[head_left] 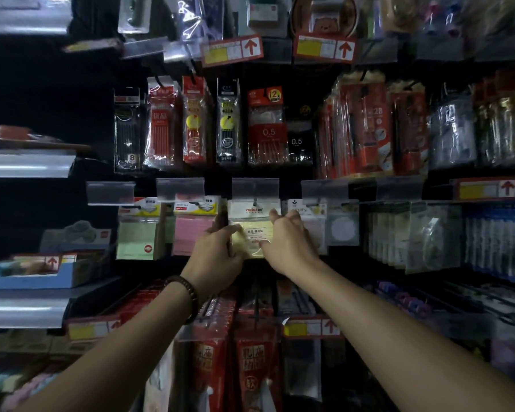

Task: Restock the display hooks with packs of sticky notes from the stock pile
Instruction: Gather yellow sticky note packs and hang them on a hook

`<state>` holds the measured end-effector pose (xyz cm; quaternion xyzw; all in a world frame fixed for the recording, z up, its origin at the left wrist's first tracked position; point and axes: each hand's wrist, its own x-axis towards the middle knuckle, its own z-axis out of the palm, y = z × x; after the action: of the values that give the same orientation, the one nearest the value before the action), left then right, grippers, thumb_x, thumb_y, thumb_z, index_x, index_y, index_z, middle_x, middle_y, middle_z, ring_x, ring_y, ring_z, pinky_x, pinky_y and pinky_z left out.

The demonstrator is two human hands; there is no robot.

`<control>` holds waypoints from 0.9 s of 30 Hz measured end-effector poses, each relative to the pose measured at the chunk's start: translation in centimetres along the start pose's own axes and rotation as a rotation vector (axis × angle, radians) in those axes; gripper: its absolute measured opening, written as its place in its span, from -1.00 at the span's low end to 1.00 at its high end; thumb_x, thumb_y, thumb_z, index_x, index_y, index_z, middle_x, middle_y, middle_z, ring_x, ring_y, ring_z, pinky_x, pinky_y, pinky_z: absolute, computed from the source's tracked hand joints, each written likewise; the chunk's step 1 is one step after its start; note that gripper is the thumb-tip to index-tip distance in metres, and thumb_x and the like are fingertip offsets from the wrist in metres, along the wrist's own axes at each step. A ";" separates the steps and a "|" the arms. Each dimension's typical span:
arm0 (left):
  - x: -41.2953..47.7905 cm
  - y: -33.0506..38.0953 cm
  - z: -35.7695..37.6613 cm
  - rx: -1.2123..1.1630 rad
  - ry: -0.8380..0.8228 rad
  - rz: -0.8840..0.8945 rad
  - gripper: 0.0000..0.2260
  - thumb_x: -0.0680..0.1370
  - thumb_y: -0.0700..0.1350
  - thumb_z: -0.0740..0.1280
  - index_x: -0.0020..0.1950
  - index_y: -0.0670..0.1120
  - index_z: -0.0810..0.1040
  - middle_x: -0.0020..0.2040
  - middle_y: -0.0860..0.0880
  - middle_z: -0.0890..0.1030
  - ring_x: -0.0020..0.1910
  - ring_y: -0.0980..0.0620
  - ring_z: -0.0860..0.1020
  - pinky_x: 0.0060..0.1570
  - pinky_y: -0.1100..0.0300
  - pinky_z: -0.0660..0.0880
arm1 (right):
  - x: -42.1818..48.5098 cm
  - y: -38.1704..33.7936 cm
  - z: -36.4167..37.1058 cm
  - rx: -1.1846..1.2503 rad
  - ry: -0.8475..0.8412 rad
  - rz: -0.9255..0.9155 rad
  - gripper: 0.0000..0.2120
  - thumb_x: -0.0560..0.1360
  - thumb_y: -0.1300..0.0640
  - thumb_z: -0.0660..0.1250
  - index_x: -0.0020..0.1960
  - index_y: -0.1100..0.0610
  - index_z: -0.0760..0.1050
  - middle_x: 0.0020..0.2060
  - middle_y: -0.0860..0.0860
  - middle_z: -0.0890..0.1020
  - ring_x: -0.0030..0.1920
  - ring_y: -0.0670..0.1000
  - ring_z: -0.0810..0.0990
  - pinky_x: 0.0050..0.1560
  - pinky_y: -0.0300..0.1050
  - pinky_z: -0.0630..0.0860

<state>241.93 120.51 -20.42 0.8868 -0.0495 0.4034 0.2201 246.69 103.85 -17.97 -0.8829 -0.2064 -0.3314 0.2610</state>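
Observation:
A pack of yellow sticky notes [252, 217] in a clear sleeve with a white header hangs on a display hook [254, 200] at the centre of the rack. My left hand [217, 257] grips its lower left edge, and a dark bead bracelet circles that wrist. My right hand [286, 239] holds the pack's right side, fingers up near the header. Pink sticky notes [191, 230] and green sticky notes [137, 236] hang on the hooks to the left. White notes [318, 230] hang just right, partly behind my right hand. No stock pile is in view.
Pen and refill packs [268, 129] hang in the row above. Red packs [250, 367] hang on hooks below my arms. Clear price-tag holders [254, 188] line the rail above the notes. Shelves with a blue box [27, 272] jut out at left.

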 end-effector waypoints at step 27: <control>-37.6 -5.6 7.2 -0.257 -0.519 0.052 -0.88 0.63 -0.04 0.45 0.06 0.20 0.62 -0.06 0.27 0.63 -0.09 0.26 0.63 -0.17 0.41 0.48 | -38.8 14.7 9.5 0.368 -0.074 -0.198 -0.93 0.64 0.19 0.42 -0.02 0.10 0.65 -0.16 -0.10 0.61 -0.21 -0.13 0.57 -0.19 -0.26 0.46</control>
<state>223.22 119.12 -54.27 0.9237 -0.1773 0.1591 0.3001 232.17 90.70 -55.75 -0.8074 -0.3587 -0.2793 0.3761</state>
